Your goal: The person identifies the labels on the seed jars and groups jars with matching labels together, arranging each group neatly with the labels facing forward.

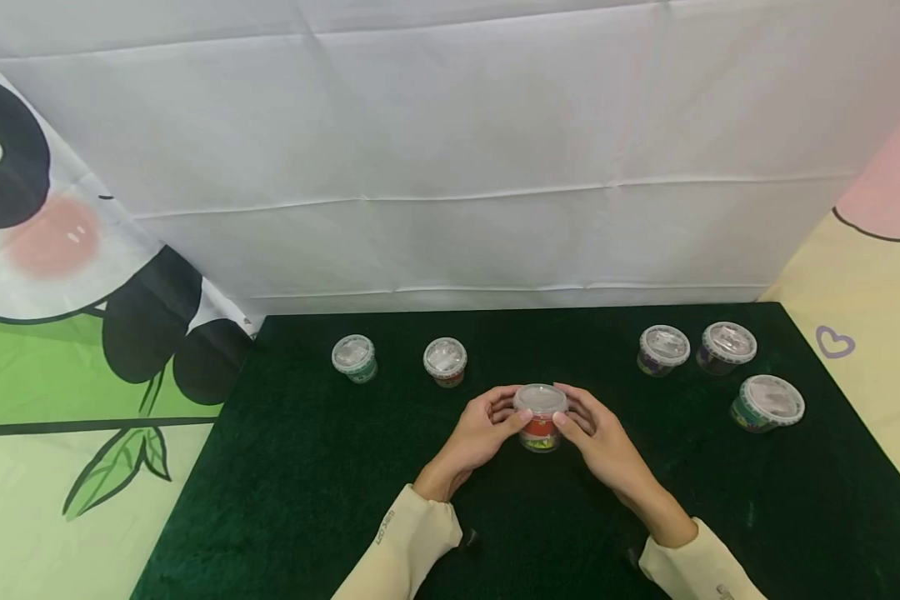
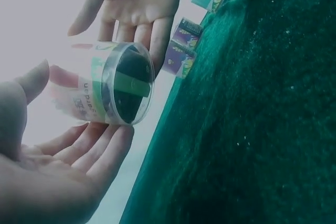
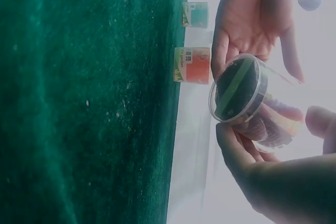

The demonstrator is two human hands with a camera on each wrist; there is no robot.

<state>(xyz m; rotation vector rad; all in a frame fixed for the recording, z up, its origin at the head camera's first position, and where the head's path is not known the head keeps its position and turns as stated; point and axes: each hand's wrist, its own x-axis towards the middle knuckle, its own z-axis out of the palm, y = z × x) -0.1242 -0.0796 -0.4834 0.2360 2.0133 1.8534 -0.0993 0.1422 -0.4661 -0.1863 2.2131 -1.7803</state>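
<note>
A small clear plastic tub [image 1: 542, 427] with a red label and a translucent lid is between my two hands at the middle of the table. My left hand [image 1: 487, 429] holds its left side, thumb at the front and fingers behind. The right hand [image 1: 600, 437] grips the other side in the same way. Both wrist views show the tub's round base [image 2: 132, 83], which is raised off the green cloth. In the right wrist view the tub [image 3: 239, 88] looks tilted, with its base towards the cloth. The fingers partly cover its label.
A dark green cloth [image 1: 300, 500] covers the table. Two lidded tubs, one teal [image 1: 355, 358] and one red [image 1: 446, 362], stand at the back left. Two purple-labelled tubs [image 1: 662, 350] [image 1: 726, 347] and a green one [image 1: 768, 402] stand right. A white sheet [image 1: 450, 167] hangs behind.
</note>
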